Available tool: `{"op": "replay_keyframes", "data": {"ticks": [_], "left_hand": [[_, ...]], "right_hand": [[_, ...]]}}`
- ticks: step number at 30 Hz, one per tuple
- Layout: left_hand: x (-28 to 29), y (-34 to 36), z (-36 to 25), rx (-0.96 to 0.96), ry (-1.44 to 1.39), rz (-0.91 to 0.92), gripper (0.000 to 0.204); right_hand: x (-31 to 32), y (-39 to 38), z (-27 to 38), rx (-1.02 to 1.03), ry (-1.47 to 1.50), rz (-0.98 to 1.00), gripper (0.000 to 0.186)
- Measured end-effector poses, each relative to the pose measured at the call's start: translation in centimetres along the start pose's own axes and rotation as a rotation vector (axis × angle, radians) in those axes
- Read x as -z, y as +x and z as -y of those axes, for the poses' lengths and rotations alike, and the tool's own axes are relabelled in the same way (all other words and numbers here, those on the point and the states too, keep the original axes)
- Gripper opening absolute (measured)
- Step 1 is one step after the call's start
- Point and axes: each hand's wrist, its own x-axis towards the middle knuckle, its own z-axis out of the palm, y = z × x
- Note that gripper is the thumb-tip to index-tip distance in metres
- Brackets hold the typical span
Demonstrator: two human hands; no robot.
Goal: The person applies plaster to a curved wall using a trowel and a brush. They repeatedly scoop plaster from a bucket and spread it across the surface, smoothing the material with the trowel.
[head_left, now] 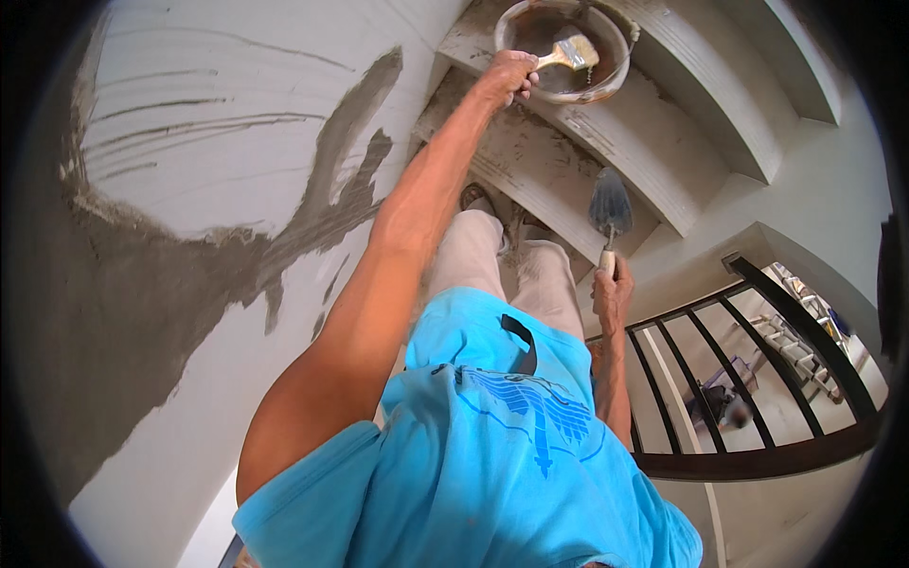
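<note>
My left hand (512, 76) is closed round the handle of a paintbrush (570, 54), my arm stretched forward. The brush's pale bristles are over a round bucket (620, 79) with murky brown liquid in it, on a stair step; whether they touch the liquid I cannot tell. Lower down on the right, my right hand (614, 291) grips the pale handle of a trowel (611, 204). Its grey blade points up and away from me, above the steps. To my left stands a wall (246, 57) partly covered with wet-looking grey plaster (161, 293).
Curved, dirt-smeared stairs (653, 142) rise ahead of me. My feet are on a lower step. A dark railing (776, 462) with bars curves along the right. Beyond it, on a lower level, are a person (724, 409) and stacked pale items (800, 350).
</note>
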Motion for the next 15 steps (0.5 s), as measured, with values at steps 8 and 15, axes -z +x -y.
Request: {"op": "replay_keyframes", "data": {"ticks": [8,15], "left_hand": [[8.4,-15.6,-2.6,-0.205,-0.182,0.145,0.027],[10.0,-37.3,-5.8,-0.240,-0.062,-0.329,0.032]], "right_hand": [[-0.2,1.6,3.1,-0.003,0.037,0.108,0.036],[-1.8,3.5,5.2,0.146,0.050,0.239,0.041]]}}
